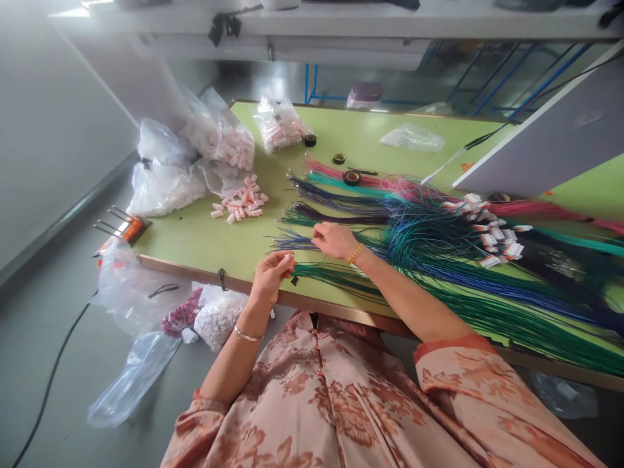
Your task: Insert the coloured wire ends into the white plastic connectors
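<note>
My left hand (271, 276) is closed in a pinch near the table's front edge, with a small pale connector housing barely showing between thumb and fingertip. Just right of it lie the tips of a green wire bundle (336, 275). My right hand (335, 240) is bent over the blue wires (297, 240), its fingers pressed together; what they grip is hidden. Loose pink-and-white connector housings (244, 201) lie in a pile to the left. At the right, wires end in a cluster of white connectors (497, 234).
Clear bags of housings (283, 127) stand at the back left. Rolls of black tape (351, 177) lie by the pink wires (331, 170). An orange tool with metal prongs (127, 229) sits at the left corner. Bags (219, 318) hang below the front edge. A shelf (341, 26) spans above.
</note>
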Demonstrator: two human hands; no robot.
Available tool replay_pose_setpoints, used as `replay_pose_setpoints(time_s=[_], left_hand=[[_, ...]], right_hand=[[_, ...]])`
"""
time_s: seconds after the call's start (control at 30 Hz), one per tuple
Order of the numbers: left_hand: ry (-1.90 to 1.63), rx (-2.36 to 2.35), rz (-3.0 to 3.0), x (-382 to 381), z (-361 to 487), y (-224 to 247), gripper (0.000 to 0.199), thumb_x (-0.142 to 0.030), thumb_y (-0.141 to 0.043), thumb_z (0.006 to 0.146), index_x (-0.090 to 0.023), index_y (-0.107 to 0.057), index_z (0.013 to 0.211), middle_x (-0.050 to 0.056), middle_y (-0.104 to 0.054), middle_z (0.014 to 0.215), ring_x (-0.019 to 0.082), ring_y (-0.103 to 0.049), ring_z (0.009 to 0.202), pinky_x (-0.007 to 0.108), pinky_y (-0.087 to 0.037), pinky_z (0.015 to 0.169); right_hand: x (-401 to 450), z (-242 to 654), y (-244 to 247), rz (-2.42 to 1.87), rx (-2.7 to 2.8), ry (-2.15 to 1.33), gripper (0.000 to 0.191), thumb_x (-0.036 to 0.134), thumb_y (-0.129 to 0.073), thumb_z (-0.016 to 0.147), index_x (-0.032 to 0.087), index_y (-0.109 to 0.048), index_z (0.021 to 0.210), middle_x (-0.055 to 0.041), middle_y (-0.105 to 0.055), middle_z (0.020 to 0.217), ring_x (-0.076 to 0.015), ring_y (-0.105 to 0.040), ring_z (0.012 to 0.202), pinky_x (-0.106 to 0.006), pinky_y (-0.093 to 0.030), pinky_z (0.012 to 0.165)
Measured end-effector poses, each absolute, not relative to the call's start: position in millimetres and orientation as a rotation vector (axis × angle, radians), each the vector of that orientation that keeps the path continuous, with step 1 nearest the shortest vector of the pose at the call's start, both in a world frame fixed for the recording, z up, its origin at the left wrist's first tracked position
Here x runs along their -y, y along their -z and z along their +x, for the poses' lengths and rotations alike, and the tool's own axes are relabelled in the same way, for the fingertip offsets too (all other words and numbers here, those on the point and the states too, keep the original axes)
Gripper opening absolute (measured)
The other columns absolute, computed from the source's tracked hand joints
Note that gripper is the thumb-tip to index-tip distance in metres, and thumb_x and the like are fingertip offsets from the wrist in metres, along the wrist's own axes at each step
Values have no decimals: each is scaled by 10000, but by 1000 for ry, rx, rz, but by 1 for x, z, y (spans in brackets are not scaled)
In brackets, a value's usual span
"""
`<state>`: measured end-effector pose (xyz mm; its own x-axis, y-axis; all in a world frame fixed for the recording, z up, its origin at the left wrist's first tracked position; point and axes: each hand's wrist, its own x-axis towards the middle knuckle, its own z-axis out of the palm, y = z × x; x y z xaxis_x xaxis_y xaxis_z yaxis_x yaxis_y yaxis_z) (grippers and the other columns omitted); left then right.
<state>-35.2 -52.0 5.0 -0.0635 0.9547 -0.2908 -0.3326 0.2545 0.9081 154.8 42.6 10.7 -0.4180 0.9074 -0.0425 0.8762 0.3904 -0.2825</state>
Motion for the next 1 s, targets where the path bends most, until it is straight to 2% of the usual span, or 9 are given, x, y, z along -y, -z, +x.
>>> replay_pose_setpoints(time_s=[0.07, 0.17, 0.43, 0.67, 0.8, 1.0], left_hand=[[-1215, -1148, 713, 52, -34, -4, 396, -425, -846, 597, -137, -713, 835, 13, -626, 650, 73, -524, 560, 197, -370, 502], [-1214, -1142, 712, 53, -33, -4, 394, -420, -845, 600, -139, -712, 843, 15, -628, 659, 76, -526, 568, 199, -367, 503], [-1193, -1139, 697, 55, -34, -4, 413, -444, -838, 608, -135, -708, 850, 15, -625, 673, 70, -529, 579, 193, -372, 512], [-1203, -1128, 710, 55, -34, -2, 402, -435, -833, 621, -135, -704, 856, 16, -630, 671, 72, -517, 561, 199, -376, 503], [-1199, -1124, 692, 54, -34, -1, 404, -425, -841, 614, -138, -708, 865, 14, -629, 667, 69, -514, 552, 197, -377, 499], [-1203, -1120, 683, 53, -31, -2, 420, -433, -845, 603, -141, -705, 869, 7, -619, 649, 70, -519, 547, 193, -363, 481]], right_hand=[[-44, 154, -10, -1612, 2549, -406, 178, 326, -568, 896, 209, -671, 982, -58, -682, 987, -186, -601, 886, -269, -342, 667], [-45, 151, -8, -1606, 2606, -405, 190, 250, -485, 934, 199, -668, 943, -67, -684, 990, -183, -593, 884, -272, -345, 686], [-41, 153, -19, -1493, 2680, -135, 258, 237, -407, 950, 143, -636, 1021, -145, -667, 1010, -225, -580, 910, -292, -344, 716], [-58, 149, -13, -1400, 2414, -615, 138, 223, -536, 823, 160, -656, 847, -29, -675, 762, -128, -530, 661, -239, -338, 637], [-69, 145, -8, -1324, 2300, -861, 142, 230, -551, 787, 139, -660, 788, -11, -662, 722, -101, -509, 624, -218, -357, 618], [-74, 119, -11, -1235, 2242, -1038, 119, 188, -567, 759, 121, -664, 770, -4, -652, 711, -87, -515, 633, -197, -370, 614]])
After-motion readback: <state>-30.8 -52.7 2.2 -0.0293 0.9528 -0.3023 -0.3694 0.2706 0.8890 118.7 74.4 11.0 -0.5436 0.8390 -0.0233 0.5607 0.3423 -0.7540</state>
